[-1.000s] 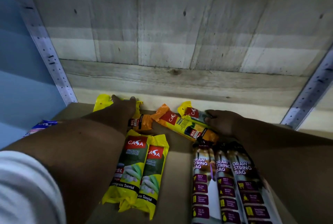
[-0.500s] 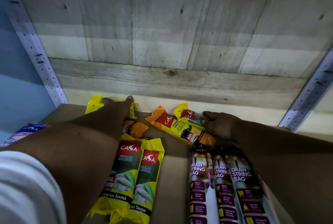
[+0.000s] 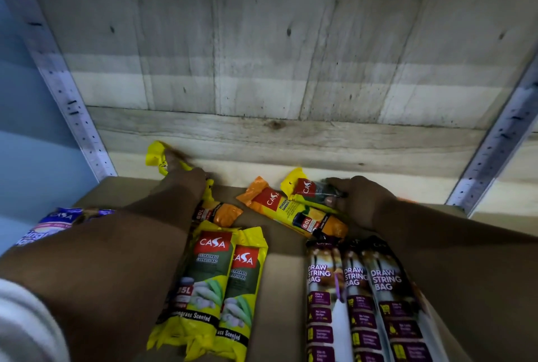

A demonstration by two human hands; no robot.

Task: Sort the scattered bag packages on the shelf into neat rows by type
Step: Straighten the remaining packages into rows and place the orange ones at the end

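Note:
My left hand (image 3: 182, 184) reaches to the back of the shelf, fingers pinching a crumpled yellow package (image 3: 155, 154) by the back wall. An orange 60L package (image 3: 222, 213) pokes out from under that wrist. My right hand (image 3: 359, 198) grips a yellow-and-green CASA package (image 3: 305, 188), which lies on a slanted orange-and-yellow 60L package (image 3: 291, 213). Nearer me, two yellow lemongrass CASA packages (image 3: 212, 283) lie side by side. Three dark "Draw String Bag" packages (image 3: 358, 303) form a row on the right.
The shelf floor is brown cardboard (image 3: 282, 271), closed off behind by a pale wood wall (image 3: 276, 134). Perforated metal uprights stand at the left (image 3: 72, 105) and right (image 3: 500, 140). A purple-and-white package (image 3: 55, 220) lies at the far left, beside my forearm.
My left hand has pulled the end of the back yellow package up against the wall. My right hand has closed further around the yellow-and-green package. The front rows have not moved.

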